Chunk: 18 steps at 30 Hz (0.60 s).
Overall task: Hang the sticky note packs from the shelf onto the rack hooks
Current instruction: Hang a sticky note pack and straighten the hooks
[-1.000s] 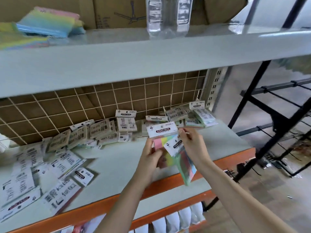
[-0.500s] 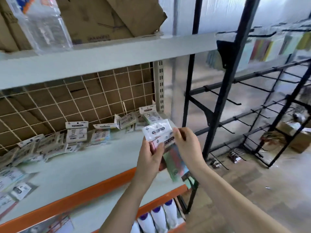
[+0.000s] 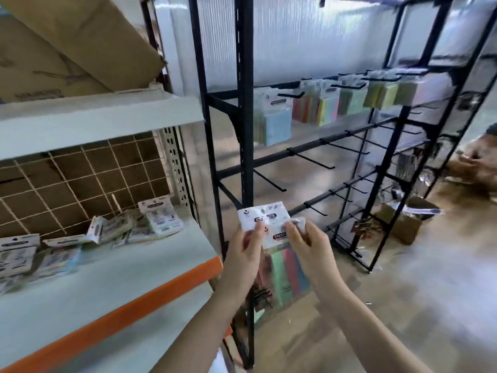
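while both hands' fingers pinch sticky note packs (image 3: pixel 279 254) by their top edge, open rack hooks (image 3: pixel 317 161) jut beyond.

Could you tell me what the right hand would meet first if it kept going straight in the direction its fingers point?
Probably the black rack upright: the right hand, pinching the sticky note packs, points up and leftward toward it. Depth is unclear, so it might pass in front.

we note a folded cardboard box (image 3: pixel 67 44) on the upper left, a brown wire-grid panel (image 3: pixel 80 184) below it, and an open carton (image 3: pixel 403 224) on the floor (image 3: pixel 430 305), right.
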Motion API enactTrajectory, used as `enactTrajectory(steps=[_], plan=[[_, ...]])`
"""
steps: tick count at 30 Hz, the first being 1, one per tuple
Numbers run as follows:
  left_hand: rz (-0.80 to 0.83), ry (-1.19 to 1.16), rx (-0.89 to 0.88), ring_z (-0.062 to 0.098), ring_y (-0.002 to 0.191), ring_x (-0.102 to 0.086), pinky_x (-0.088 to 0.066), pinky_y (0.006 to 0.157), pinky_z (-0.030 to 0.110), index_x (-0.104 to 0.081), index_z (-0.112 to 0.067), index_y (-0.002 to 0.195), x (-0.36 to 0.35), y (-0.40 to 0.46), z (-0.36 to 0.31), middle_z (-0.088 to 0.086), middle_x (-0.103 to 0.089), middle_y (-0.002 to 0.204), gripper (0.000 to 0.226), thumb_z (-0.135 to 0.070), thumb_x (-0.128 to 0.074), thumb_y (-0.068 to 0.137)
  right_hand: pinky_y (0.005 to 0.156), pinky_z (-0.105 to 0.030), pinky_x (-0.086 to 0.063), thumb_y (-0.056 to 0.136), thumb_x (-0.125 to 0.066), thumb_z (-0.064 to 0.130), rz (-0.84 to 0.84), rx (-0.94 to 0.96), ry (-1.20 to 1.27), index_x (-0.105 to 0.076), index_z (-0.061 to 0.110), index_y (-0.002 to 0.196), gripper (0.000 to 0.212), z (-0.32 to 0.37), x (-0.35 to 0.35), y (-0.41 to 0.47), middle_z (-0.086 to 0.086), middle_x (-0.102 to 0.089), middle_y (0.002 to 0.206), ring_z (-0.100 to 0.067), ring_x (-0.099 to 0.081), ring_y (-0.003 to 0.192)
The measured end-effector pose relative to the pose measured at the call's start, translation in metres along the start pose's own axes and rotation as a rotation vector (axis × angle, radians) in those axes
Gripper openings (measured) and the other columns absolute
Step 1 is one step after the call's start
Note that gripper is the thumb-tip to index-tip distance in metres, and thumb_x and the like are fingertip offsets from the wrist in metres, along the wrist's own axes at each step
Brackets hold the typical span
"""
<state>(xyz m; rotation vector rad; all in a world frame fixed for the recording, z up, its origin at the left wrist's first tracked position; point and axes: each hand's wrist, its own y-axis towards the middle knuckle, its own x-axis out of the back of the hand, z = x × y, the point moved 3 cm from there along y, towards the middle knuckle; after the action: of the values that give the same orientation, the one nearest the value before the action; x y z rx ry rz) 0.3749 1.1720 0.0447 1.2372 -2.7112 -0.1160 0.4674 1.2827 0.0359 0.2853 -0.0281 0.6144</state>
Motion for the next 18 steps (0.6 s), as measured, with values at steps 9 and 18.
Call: enactTrajectory(steps=[9, 18], plan=[[0.111, -0.269, 0.007, 0.020, 0.076, -0.072, -0.055, 0.060, 0.026, -0.068, -0.020, 0.091, -0.094, 0.066, -0.024, 0.003, -0.075, 0.084, 0.036, -0.051, -0.059, 0.075, 0.057, -0.016, -0.046, 0.092, -0.057, 0.028, -0.103, 0.045, 0.004, -0.069, 0.031, 0.071, 0.024, -0.009, 0.083, 0.072, 0.010, -0.070, 0.071, -0.002, -0.062, 0.062], [-0.031, -0.160, -0.201, 0.001, 0.064, -0.066, -0.045, 0.058, 0.010, -0.066, -0.024, 0.083, -0.152, 0.182, -0.072, -0.011, -0.071, 0.069, 0.024, -0.046, -0.056, 0.083, 0.053, -0.009, -0.034, 0.090, -0.046, 0.041, -0.128, 0.264, -0.126, -0.066, 0.028, 0.081, 0.025, 0.016, 0.149, 0.201, 0.023, -0.063, 0.065, 0.005, -0.051, 0.057]])
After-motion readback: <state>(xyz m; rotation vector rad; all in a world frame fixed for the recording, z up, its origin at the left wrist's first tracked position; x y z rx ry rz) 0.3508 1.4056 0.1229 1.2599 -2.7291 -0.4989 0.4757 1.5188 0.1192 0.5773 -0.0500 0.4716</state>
